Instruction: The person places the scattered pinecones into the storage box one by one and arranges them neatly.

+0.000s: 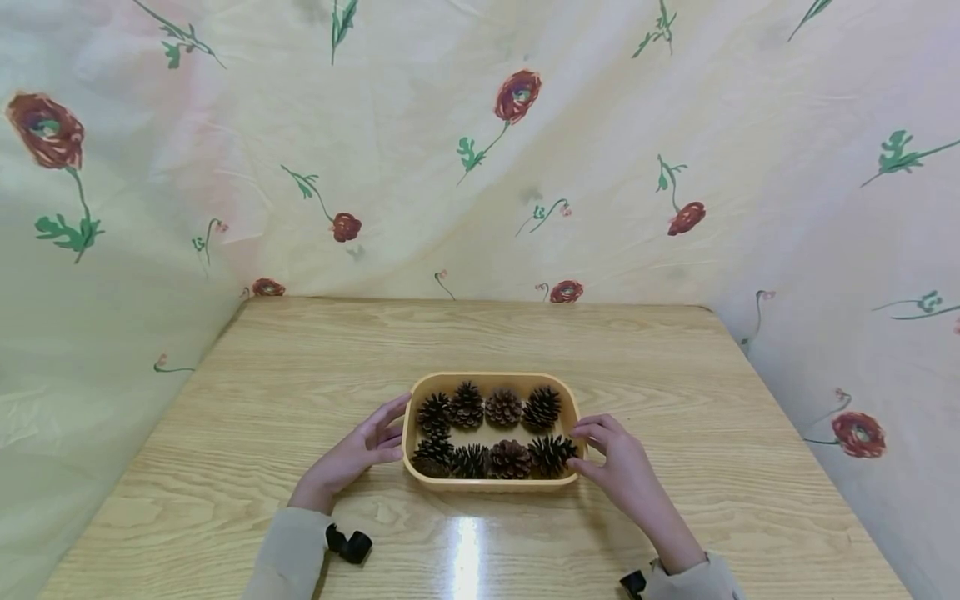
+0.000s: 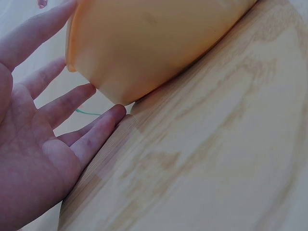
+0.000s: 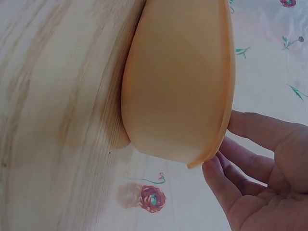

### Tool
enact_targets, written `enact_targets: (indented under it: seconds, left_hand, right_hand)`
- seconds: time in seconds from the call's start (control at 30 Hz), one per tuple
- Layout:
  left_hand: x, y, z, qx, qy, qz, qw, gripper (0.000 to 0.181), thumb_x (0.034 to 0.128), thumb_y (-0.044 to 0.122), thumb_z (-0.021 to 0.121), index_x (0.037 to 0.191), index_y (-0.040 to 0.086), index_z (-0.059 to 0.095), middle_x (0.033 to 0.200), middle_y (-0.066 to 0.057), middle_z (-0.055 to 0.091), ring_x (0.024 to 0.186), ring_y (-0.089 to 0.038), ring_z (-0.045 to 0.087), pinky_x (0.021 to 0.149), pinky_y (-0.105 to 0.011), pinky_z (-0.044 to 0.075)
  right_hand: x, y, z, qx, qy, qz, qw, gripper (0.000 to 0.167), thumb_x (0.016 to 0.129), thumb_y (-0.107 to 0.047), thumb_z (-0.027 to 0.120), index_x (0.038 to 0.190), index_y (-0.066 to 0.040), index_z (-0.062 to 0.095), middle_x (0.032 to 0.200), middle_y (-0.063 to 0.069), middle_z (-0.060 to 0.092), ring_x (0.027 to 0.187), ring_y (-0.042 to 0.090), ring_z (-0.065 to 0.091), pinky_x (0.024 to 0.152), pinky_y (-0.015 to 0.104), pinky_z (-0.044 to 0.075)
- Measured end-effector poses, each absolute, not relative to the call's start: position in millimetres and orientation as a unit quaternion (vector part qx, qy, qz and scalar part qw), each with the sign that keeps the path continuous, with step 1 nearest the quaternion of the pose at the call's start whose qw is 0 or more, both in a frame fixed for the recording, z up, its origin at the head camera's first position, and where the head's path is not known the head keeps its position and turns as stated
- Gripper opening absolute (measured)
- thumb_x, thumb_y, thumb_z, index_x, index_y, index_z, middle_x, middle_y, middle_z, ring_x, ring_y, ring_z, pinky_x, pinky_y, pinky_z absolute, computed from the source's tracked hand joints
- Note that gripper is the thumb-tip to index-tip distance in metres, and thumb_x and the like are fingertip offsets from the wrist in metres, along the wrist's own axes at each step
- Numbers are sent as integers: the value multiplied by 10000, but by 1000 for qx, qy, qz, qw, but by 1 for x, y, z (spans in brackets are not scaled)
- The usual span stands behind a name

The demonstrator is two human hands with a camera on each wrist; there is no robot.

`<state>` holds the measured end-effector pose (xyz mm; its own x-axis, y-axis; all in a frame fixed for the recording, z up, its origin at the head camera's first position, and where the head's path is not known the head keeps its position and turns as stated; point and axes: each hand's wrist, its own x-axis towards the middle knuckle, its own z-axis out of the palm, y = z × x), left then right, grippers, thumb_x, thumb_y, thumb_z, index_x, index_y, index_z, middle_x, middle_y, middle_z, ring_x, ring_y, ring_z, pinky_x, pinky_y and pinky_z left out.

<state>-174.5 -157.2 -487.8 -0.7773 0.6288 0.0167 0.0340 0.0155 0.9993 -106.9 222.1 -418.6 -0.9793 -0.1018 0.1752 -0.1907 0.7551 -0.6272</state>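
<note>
A light orange plastic basket (image 1: 495, 485) with rounded corners stands on the wooden table. Inside it, several dark brown pine cones (image 1: 503, 408) lie in two rows, with bare floor between them. My left hand (image 1: 367, 446) is at the basket's left end, its fingers mostly straight and spread, the tips at the wall and rim. At the other end my right hand (image 1: 618, 462) grips the rim, thumb and bent fingertips reaching over it beside a pine cone (image 1: 553, 456). The right wrist view shows the thumb and fingers of that hand at the rim (image 3: 226, 106).
The wooden table (image 1: 315, 350) extends around the basket on every side. A pale cloth (image 1: 405, 167) with red flowers hangs behind the table and along both sides. A black wrist device (image 1: 352, 546) shows at the left sleeve, and another (image 1: 633, 582) at the right.
</note>
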Motion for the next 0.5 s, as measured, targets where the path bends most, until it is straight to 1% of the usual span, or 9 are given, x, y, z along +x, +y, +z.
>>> enact_targets:
  seconds: [0.2,0.27,0.37,0.5]
  left_hand:
    - [-174,-156,-488,242,676,658,226,814,938,91,608,1571,159,102,1625,-196,73,1439,-485,208,1163,-549,249]
    - [-174,-156,-488,238,678,657,228,816,936,96,612,1571,174,107,1628,-181,77,1444,-470,210,1167,-550,243]
    - [-175,-157,-488,235,680,655,231,813,936,98,612,1571,189,113,1630,-170,80,1446,-460,215,1172,-519,261]
    - [-175,-160,-490,235,685,651,228,807,939,93,607,1571,177,111,1627,-184,80,1440,-471,219,1163,-406,330]
  right_hand:
    - [-107,222,-417,77,-933,347,63,301,741,12,792,1026,19,695,1127,138,619,1019,311,642,924,393,546]
    - [-106,222,-418,77,-932,348,65,296,743,18,789,1023,21,694,1126,140,618,1018,310,643,922,389,547]
    - [-105,221,-419,82,-930,351,73,276,755,31,772,1019,28,691,1122,149,621,1018,317,647,920,391,546]
    - [-105,221,-419,88,-929,352,78,243,802,29,730,1041,17,686,1095,144,630,1019,321,649,899,391,560]
